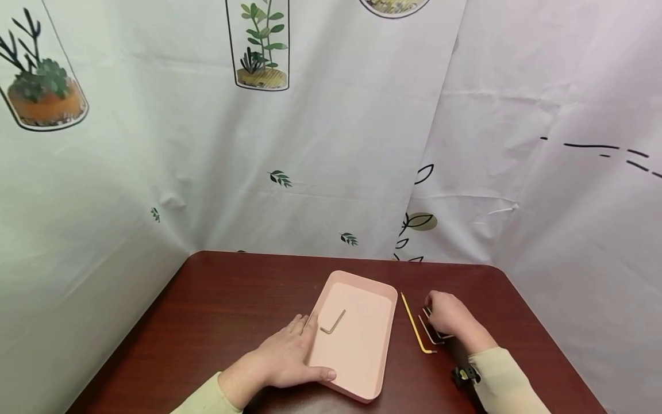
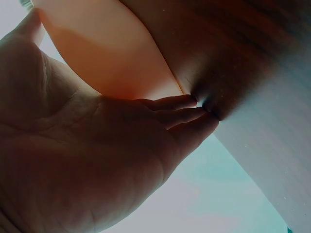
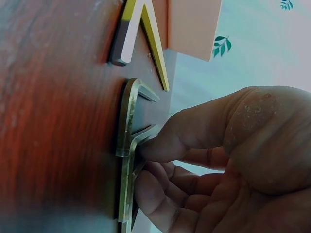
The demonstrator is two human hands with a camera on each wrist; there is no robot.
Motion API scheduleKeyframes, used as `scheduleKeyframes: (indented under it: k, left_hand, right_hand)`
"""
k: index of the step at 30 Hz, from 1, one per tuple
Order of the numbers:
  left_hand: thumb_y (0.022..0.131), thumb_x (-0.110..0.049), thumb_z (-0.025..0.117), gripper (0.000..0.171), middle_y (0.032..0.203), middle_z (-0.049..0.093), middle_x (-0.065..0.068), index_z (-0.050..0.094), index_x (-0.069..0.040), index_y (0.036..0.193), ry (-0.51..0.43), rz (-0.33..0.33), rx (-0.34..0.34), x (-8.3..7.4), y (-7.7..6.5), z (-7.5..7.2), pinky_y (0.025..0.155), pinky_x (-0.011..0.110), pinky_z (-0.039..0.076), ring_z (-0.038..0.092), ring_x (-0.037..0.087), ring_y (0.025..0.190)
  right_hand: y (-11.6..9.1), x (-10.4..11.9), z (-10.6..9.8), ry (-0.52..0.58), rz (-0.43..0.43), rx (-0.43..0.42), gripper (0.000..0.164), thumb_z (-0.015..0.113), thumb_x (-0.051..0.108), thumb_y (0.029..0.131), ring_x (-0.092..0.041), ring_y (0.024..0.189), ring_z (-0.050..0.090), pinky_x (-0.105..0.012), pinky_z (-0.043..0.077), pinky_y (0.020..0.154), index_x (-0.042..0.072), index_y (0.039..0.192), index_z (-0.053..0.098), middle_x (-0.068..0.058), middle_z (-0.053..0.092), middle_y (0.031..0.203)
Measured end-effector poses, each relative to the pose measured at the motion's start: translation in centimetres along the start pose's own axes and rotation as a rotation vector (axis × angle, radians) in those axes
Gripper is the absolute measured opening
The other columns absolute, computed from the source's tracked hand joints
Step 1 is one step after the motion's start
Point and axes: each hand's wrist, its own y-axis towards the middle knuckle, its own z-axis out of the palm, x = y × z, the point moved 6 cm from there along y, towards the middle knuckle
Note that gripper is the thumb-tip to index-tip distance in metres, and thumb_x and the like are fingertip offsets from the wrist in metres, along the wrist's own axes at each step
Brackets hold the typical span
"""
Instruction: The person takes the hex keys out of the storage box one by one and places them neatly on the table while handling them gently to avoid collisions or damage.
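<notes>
A pale pink tray (image 1: 357,359) lies on the table with one small L-shaped hex key (image 1: 335,323) inside. My left hand (image 1: 287,352) rests along the tray's left side, fingers straight against the outer wall and thumb over the rim. To the right of the tray lies a yellow hex key (image 1: 412,321). Beside it are several bare metal hex keys (image 1: 426,330), side by side. Over these, my right hand (image 1: 449,315) bends its fingers. In the right wrist view, the thumb and forefinger pinch at one hex key (image 3: 127,189), partly hidden by the fingertips.
The dark red-brown table (image 1: 233,299) ends at a white printed curtain (image 1: 331,144) at the back and sides. By the right sleeve is a small black object (image 1: 465,375), apparently strapped at the wrist.
</notes>
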Motion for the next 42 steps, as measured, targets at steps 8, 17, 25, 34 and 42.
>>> scheduleKeyframes:
  k: [8,17,25,34,42]
  left_hand:
    - [0.087,-0.088,0.069,0.137,0.167,0.042,0.035,0.022,0.008,0.173,0.0,-0.001,-0.002,0.0,0.1,-0.1,0.122,0.064,0.042,0.039,0.051,0.159]
    - [0.088,-0.088,0.068,0.136,0.168,0.041,0.034,0.022,0.008,0.173,0.004,0.005,0.001,0.1,0.2,-0.1,0.124,0.064,0.041,0.038,0.051,0.159]
    - [0.088,-0.089,0.068,0.136,0.169,0.04,0.035,0.022,0.007,0.173,0.003,0.005,0.007,0.0,0.2,-0.1,0.123,0.065,0.041,0.037,0.051,0.16]
    - [0.089,-0.088,0.068,0.133,0.168,0.041,0.035,0.027,0.008,0.172,0.006,0.013,0.008,0.0,0.2,-0.1,0.123,0.064,0.041,0.037,0.052,0.159]
    - [0.089,-0.088,0.068,0.131,0.167,0.042,0.035,0.03,0.007,0.171,0.001,0.009,0.004,0.0,0.1,0.0,0.122,0.065,0.042,0.039,0.052,0.159]
  right_hand:
    - [0.3,0.0,-0.1,-0.009,0.032,0.017,0.011,0.071,-0.005,0.092,-0.023,0.08,0.064,-0.047,0.058,0.073,-0.001,0.102,0.072,-0.01,0.071,0.092]
    - [0.2,0.0,0.1,-0.031,0.022,0.007,0.016,0.082,0.0,0.084,-0.02,0.073,0.06,-0.043,0.056,0.068,0.005,0.093,0.069,-0.003,0.066,0.083]
    - [0.3,-0.3,0.3,-0.019,0.035,0.014,0.022,0.082,0.001,0.083,-0.021,0.074,0.059,-0.042,0.054,0.068,0.004,0.098,0.066,-0.005,0.064,0.085]
    - [0.5,-0.9,0.5,0.005,0.013,0.003,0.023,0.08,0.001,0.08,-0.024,0.074,0.058,-0.046,0.054,0.068,0.002,0.098,0.066,-0.008,0.063,0.085]
    - [0.5,-0.6,0.3,0.013,0.028,0.01,0.021,0.08,-0.001,0.081,-0.023,0.075,0.059,-0.045,0.055,0.07,0.004,0.096,0.066,-0.006,0.065,0.086]
